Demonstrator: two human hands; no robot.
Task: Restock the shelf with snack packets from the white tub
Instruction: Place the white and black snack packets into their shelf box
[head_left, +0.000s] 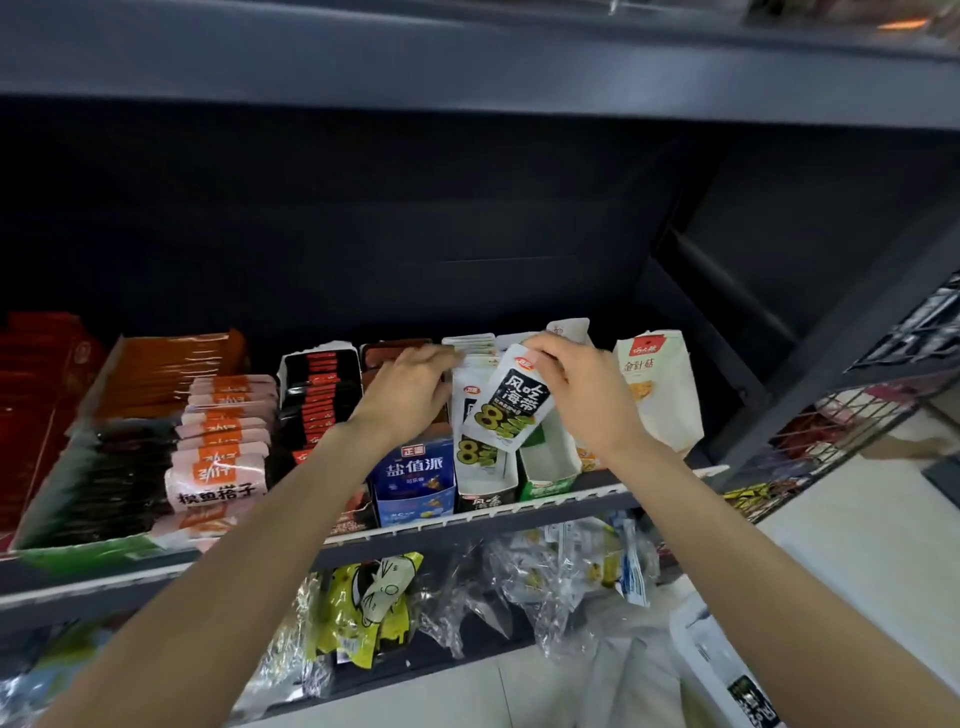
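The snack packet (506, 402), black and white with green print, hangs tilted just above its display box (485, 486) on the shelf (467, 525). Its long axis runs from upper right to lower left, and its lower edge overlaps the row of matching packets (470, 410) already standing in that box. The right hand (582, 395) pinches the packet by its top corner, so it is the hand that must lower it. The left hand (410, 389) reaches to the near side of the row with fingers bent against the standing packets (whether it grips one or only presses them back I cannot tell). As I judge it, the move ahead turns on the gap at the front of the row: the packet needs to swing upright and go straight down.

Just right of the box stands a green and white box (550, 467), open and mostly hollow, then a tall cream packet (657, 389). To the left sit a blue carton (413, 480) and pink packets (221, 452). The white tub does not show clearly.
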